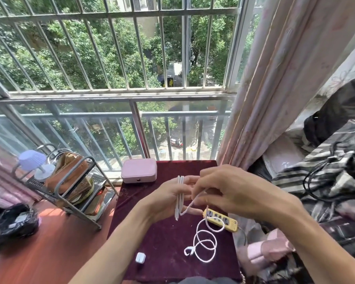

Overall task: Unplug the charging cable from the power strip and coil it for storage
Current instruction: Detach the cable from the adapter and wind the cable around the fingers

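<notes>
Your left hand (168, 198) gripped loops of the white cable (201, 242); your right hand (228, 191) pinched its strand. Its slack crossed the yellow power strip (221, 219), with the white adapter (140, 258) and pink case (138, 170) nearby.

White charging cable (205, 242), unplugged, partly looped upright, its tail curled at seven o'clock of the yellow power strip (220, 219).
</notes>
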`<state>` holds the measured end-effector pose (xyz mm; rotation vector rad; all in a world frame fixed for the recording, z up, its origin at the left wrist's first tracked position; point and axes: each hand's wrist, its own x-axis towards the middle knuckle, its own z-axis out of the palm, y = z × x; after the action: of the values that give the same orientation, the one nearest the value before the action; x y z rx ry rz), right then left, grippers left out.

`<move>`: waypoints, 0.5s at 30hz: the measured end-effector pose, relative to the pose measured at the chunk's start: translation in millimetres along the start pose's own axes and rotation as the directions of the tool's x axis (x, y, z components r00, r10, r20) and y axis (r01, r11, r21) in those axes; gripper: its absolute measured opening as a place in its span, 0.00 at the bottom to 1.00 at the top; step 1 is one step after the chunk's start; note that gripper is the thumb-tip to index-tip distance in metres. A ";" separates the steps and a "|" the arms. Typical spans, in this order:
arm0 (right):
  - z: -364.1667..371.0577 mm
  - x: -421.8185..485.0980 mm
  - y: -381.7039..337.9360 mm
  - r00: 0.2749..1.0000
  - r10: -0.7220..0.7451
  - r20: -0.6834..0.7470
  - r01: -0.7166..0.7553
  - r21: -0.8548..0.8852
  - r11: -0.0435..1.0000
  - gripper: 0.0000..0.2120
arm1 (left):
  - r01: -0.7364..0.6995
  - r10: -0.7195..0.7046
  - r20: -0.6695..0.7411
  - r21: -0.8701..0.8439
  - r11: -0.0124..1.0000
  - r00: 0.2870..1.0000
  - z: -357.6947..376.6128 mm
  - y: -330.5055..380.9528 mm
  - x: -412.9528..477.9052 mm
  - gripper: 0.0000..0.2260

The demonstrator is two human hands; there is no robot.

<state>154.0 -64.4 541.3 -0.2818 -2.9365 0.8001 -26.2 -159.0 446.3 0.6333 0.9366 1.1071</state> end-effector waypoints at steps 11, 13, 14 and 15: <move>18.5 26.4 54.8 0.961 0.114 -0.252 0.025 0.489 0.872 0.10 | 0.063 0.011 0.277 -0.258 0.964 0.961 29.3 -5.3 0.8 0.24; 23.8 26.5 62.9 0.958 0.150 -0.243 0.027 0.598 0.801 0.11 | 0.083 0.027 0.310 -0.334 0.939 0.950 30.9 -5.4 3.8 0.35; 25.8 26.1 66.8 0.957 0.157 -0.243 0.031 0.627 0.778 0.11 | 0.084 0.036 0.323 -0.347 0.934 0.946 31.4 -5.4 5.2 0.37; 27.6 26.1 70.0 0.954 0.157 -0.254 0.043 0.636 0.770 0.10 | 0.077 0.045 0.330 -0.348 0.934 0.943 31.7 -5.6 6.3 0.36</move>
<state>135.6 -13.7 482.7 -0.3881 -2.2151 1.5468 5.0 -154.4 455.1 0.4899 0.4307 1.0791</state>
